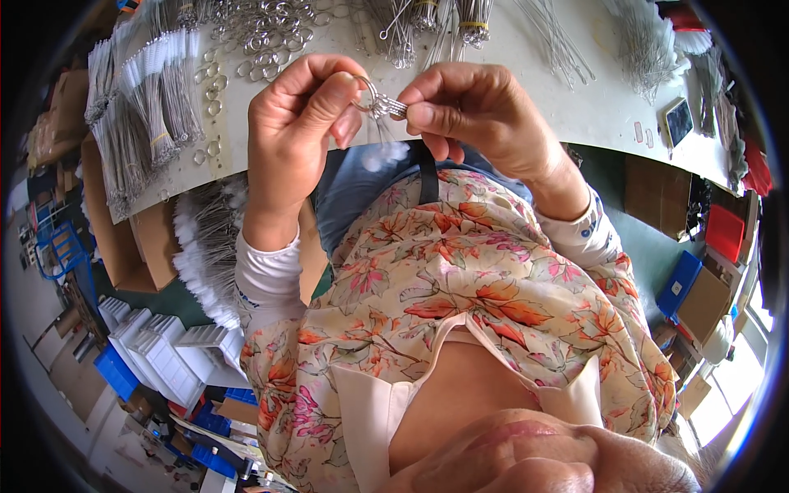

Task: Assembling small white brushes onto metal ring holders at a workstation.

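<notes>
Near the table's front edge, my left hand (297, 119) pinches a metal split ring (364, 89) between thumb and fingers. My right hand (485, 107) is closed on a small bunch of thin wire brushes (393, 106), with their looped wire ends pointing left. Those loops meet the ring between the two hands; how many are threaded on it I cannot tell. Below the hands, a blurred white bristle tip (385, 156) shows against my lap. The rest of the bunch is hidden by my right hand.
Loose split rings (267, 41) lie scattered on the white table (526, 90). Bundled wire brushes (152, 90) are stacked at its left, looped wires (477, 23) at the back, more brushes (649, 53) at right. A phone (678, 122) rests by the right edge. A cardboard box (123, 246) stands below left.
</notes>
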`<state>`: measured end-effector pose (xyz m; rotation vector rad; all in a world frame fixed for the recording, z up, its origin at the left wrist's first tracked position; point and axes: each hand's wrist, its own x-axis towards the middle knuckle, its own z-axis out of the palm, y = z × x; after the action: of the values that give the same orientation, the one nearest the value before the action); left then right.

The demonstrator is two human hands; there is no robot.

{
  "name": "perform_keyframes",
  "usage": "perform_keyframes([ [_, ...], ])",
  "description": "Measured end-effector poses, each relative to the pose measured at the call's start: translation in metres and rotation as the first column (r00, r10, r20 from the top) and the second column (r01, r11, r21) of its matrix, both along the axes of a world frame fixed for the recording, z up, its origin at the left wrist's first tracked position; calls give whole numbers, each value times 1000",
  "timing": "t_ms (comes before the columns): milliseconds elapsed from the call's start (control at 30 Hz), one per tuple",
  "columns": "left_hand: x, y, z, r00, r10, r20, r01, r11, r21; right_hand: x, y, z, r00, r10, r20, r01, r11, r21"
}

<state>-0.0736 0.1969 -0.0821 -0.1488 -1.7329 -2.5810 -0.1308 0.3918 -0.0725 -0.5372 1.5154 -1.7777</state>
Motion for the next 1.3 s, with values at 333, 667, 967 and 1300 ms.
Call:
perform_keyframes([
  [333,17,-3,19,989,128,-72,-147,832,-535,0,-14,-1,998,-37,-45,37,999,-17],
  [667,31,-22,28,999,49,-6,-41,772,-635,2,-27,-9,999,26,-25,-27,999,-23],
  [967,42,-36,19,922,387,12,-387,922,-36,26,-78,-45,996,33,-79,-40,994,-99],
  [1300,106,-59,-12,977,149,-155,-194,300,-934,39,-59,-78,914,403,-38,-388,899,205],
])
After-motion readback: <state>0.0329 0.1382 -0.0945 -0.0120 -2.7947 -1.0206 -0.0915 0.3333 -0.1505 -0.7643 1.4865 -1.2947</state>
